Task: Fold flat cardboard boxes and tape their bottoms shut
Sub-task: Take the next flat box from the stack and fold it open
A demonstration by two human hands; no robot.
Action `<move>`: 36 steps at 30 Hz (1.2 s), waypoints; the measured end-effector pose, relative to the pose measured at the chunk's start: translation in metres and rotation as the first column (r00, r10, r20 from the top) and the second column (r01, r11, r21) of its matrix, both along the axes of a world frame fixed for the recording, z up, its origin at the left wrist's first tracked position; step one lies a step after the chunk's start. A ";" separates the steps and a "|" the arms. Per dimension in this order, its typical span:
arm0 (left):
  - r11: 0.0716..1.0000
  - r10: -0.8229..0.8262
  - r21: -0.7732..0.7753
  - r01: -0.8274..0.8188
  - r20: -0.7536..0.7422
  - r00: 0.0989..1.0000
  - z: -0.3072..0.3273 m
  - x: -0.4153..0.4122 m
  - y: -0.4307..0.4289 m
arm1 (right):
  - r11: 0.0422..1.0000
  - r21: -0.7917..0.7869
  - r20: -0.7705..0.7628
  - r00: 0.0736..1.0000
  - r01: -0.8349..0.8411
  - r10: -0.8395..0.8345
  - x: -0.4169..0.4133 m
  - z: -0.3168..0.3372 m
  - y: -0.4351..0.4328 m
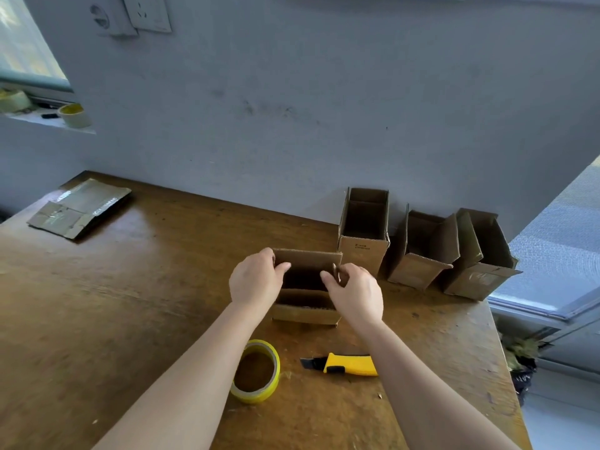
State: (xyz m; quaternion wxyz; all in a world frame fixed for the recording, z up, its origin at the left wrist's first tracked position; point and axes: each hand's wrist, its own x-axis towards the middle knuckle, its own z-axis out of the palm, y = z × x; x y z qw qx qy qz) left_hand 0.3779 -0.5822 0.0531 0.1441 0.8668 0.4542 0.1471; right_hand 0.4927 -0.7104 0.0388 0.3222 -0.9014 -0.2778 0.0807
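Left hand point(256, 282), right hand point(355, 295): fingers point(281, 266) apparently pinching box point(305, 312) flaps; tape roll point(256, 371), knife point(345, 364) near; three boxes point(363, 251) behind.

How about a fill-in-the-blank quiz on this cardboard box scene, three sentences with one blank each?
1. The left hand and the right hand both grip one open brown cardboard box, which stands on the brown ____ table.
2. ____ more open brown cardboard boxes stand along the grey wall.
3. The ring-shaped tape roll and the handle of the utility knife share the colour ____.

Missing words: wooden; Three; yellow.
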 end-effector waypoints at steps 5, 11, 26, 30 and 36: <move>0.978 -0.202 0.032 0.206 -0.095 0.975 -0.014 0.002 -0.011 | 0.995 0.010 -0.001 0.995 -0.102 0.102 0.000 -0.001 0.003; 0.903 -0.429 -0.141 0.406 -0.368 0.825 -0.011 -0.005 -0.002 | 0.948 -0.116 -0.062 0.955 -0.295 0.290 0.005 0.009 0.000; 0.944 -0.264 -0.192 0.267 0.044 0.964 -0.019 -0.009 0.023 | 0.950 -0.238 0.217 0.942 -0.204 0.257 -0.001 0.012 0.007; 0.953 -0.249 -0.154 0.262 0.099 0.963 -0.025 -0.013 0.022 | 0.952 -0.239 0.344 0.900 -0.191 0.267 -0.006 0.007 0.007; 0.954 -0.234 -0.154 0.259 0.160 0.959 -0.035 -0.021 0.019 | 0.903 -0.313 0.320 0.863 -0.294 0.391 -0.022 -0.011 0.000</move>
